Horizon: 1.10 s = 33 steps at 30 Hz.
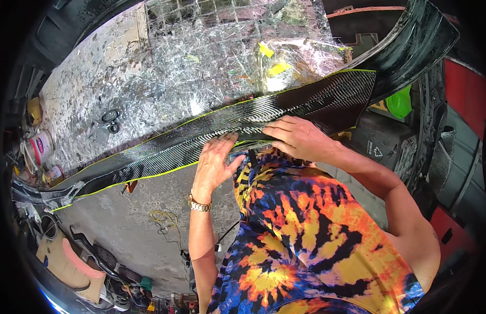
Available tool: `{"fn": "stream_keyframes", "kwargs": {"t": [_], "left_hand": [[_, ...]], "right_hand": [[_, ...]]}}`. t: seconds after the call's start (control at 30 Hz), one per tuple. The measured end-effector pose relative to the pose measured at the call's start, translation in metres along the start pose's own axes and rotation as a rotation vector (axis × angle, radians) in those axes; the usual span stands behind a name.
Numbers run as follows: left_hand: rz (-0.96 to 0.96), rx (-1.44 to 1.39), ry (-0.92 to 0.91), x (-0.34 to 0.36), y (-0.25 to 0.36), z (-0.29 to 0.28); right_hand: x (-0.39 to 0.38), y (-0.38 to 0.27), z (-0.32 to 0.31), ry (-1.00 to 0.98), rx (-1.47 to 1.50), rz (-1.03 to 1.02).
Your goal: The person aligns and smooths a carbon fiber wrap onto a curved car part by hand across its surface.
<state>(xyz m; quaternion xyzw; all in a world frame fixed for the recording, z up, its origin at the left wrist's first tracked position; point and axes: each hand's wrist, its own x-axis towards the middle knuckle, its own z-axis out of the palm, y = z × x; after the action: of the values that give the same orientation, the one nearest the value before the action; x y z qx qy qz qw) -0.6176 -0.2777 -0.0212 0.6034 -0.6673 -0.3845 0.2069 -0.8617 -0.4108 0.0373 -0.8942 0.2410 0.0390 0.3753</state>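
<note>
The left hand (214, 163), thumb spread, and right hand (298, 137), fingers loosely extended, rest open on the yellow-edged cloth (175, 138). It runs along the near edge of the surface (164, 78); beyond, open room stretches between scissors (113, 126) and yellow scraps (279, 69).

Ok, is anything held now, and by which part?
No clear hold shows: the left grip and right grip both lie with fingers on the near side of the black woven strip; whether either pinches its edge cannot be told.
</note>
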Motion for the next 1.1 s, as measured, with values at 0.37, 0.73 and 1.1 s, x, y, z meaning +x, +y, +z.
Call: {"fn": "stream_keyframes", "kwargs": {"t": [0.37,0.73,1.1], "left_hand": [[-0.031,-0.163,-0.055,0.011,0.007,-0.004],[-0.039,-0.162,-0.06,0.006,0.008,0.003],[-0.064,-0.25,-0.046,0.012,0.019,0.005]], "right_hand": [[0.016,-0.018,0.028,0.044,0.281,0.126],[0.018,-0.03,0.03,0.015,0.308,0.213],[0.018,-0.039,0.018,0.031,0.323,0.248]]}}
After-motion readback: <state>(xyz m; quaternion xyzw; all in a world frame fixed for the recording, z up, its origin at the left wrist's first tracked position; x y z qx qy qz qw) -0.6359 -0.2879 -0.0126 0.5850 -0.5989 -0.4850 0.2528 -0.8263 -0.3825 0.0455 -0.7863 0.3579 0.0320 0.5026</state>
